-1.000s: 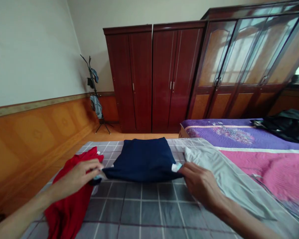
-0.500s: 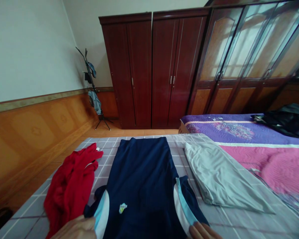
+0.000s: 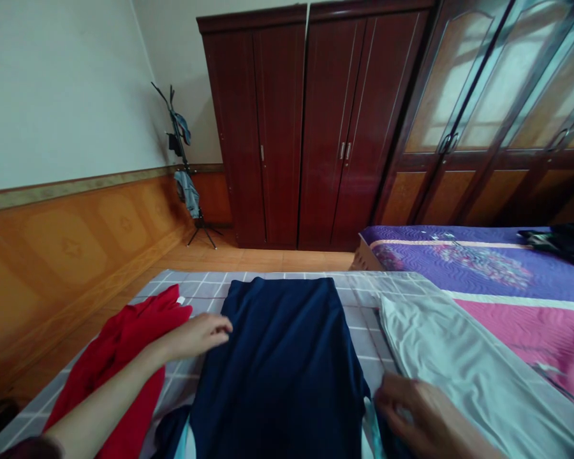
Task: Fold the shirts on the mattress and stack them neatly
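Note:
A navy blue shirt (image 3: 277, 363) with white and light-blue side panels lies spread in front of me, its hem toward the far edge of the bed. My left hand (image 3: 205, 334) hovers beside the shirt's left edge, fingers loosely curled with a gap at the thumb and nothing seen in them. Near the right sleeve is my right hand (image 3: 418, 408), somewhat blurred; its fingers are bent, with a gap showing between thumb and fingers. Under my left forearm lies a crumpled red garment (image 3: 119, 350). A light grey garment (image 3: 449, 357) lies flat right of the shirt.
Everything lies on a bed with a grey checked sheet (image 3: 358, 319). To the right is another bed with a purple and pink cover (image 3: 425, 255), a dark garment (image 3: 562, 245) on it. Dark red wardrobes (image 3: 325, 127) and a coat stand (image 3: 186, 166) stand behind.
Both hands have left the shirt's side panels and moved up, away from me; the left reached farther, over the red garment. The view has shifted slightly left.

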`<state>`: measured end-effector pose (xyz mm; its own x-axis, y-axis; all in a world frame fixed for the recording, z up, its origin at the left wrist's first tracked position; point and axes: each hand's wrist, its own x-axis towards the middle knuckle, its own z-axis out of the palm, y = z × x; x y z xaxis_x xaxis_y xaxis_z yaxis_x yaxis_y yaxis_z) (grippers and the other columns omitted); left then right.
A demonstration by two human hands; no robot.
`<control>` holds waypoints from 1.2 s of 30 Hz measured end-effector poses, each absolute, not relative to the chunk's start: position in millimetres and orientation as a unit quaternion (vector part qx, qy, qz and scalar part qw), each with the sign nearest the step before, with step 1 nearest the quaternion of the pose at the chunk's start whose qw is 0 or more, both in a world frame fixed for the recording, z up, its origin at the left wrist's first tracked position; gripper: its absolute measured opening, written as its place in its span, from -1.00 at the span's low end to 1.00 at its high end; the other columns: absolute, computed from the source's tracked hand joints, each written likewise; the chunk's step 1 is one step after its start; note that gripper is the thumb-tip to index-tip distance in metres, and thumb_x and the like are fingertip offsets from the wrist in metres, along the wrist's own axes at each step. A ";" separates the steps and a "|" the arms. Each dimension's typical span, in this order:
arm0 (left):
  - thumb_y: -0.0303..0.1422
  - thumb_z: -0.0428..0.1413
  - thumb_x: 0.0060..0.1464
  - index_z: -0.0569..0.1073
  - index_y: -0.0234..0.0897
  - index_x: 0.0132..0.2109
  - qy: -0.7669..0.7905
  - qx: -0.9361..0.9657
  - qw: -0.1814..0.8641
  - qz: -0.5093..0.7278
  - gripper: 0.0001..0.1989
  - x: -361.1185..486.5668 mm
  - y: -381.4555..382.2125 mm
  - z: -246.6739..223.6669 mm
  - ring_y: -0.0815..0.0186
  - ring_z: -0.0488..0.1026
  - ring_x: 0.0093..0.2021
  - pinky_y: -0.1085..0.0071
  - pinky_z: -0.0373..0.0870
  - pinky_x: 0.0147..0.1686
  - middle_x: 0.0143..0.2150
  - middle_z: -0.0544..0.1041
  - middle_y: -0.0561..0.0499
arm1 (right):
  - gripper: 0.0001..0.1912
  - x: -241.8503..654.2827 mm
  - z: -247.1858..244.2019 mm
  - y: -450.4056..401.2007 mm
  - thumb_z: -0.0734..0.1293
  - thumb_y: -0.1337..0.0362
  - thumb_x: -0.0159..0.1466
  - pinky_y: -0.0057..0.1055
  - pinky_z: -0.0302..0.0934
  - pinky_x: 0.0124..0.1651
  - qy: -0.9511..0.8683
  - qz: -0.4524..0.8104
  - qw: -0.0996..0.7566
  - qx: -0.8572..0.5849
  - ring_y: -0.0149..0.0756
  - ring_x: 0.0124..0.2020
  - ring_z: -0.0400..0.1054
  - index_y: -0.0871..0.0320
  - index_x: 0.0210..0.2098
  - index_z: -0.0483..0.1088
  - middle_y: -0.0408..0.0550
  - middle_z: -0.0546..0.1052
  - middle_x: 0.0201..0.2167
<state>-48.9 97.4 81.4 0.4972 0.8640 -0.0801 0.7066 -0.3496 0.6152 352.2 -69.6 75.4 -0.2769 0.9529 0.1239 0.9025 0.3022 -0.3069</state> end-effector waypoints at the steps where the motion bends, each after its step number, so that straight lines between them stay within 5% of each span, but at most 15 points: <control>1: -0.27 0.09 -0.05 0.55 -0.19 -0.22 0.517 0.791 0.287 0.159 -0.76 -40.7 129.1 75.5 0.23 0.49 -0.35 0.43 0.34 -0.31 -0.36 0.57 0.03 | -0.74 357.7 79.4 -43.1 0.15 0.36 0.21 -0.49 0.19 -0.42 -0.763 0.108 0.145 -0.620 -0.35 -0.47 0.42 0.04 -0.45 0.45 -0.17 0.51 -0.51; 6: -0.17 0.03 0.01 0.46 -0.34 -0.07 0.627 0.700 0.239 0.245 -0.58 -33.0 225.2 19.8 0.14 0.50 -0.17 0.36 0.35 -0.22 -0.20 0.57 -0.14 | -0.77 379.8 65.6 88.3 0.19 0.35 0.20 -0.47 0.22 -0.22 -0.654 0.184 0.144 -0.719 -0.27 -0.26 0.46 0.15 -0.40 0.50 -0.07 0.57 -0.39; 12: -0.10 0.14 -0.10 0.50 -0.22 -0.27 0.677 0.643 0.227 0.276 -0.68 -38.8 245.2 -11.8 0.11 0.52 -0.23 0.39 0.32 -0.33 -0.30 0.59 -0.07 | -0.74 388.8 33.2 167.1 0.19 0.22 0.26 -0.50 0.16 -0.60 -0.577 0.262 0.129 -0.763 -0.36 -0.69 0.35 0.24 -0.37 0.43 -0.09 0.47 -0.66; 19: -0.13 0.10 -0.11 0.41 -0.20 -0.46 0.668 0.613 0.239 0.348 -0.77 -40.7 254.4 -20.2 0.19 0.47 -0.42 0.42 0.28 -0.45 -0.53 0.50 0.07 | -0.76 387.9 19.0 187.9 0.28 0.13 0.19 -0.48 0.12 -0.54 -0.566 0.212 0.149 -0.782 -0.33 -0.62 0.37 0.19 -0.35 0.45 -0.13 0.45 -0.68; 28: 0.03 0.08 -0.18 0.34 -0.27 -0.32 0.639 0.564 0.292 0.434 -0.56 -47.1 260.5 -28.5 0.26 0.43 -0.50 0.42 0.30 -0.51 -0.50 0.47 0.06 | -0.75 383.5 10.9 188.9 0.21 0.15 0.17 -0.42 0.10 -0.40 -0.548 0.087 0.179 -0.813 -0.19 -0.32 0.42 0.12 -0.36 0.47 -0.01 0.54 -0.41; 36: -0.22 0.20 -0.20 0.28 -0.23 -0.04 0.584 0.563 0.409 0.418 -0.47 -44.2 250.3 -16.4 0.22 0.52 -0.44 0.36 0.41 -0.45 -0.40 0.54 0.02 | -0.73 377.4 10.9 183.8 0.19 0.14 0.15 -0.35 0.08 -0.38 -0.559 0.025 0.159 -0.814 -0.09 -0.30 0.42 0.10 -0.33 0.47 0.03 0.54 -0.39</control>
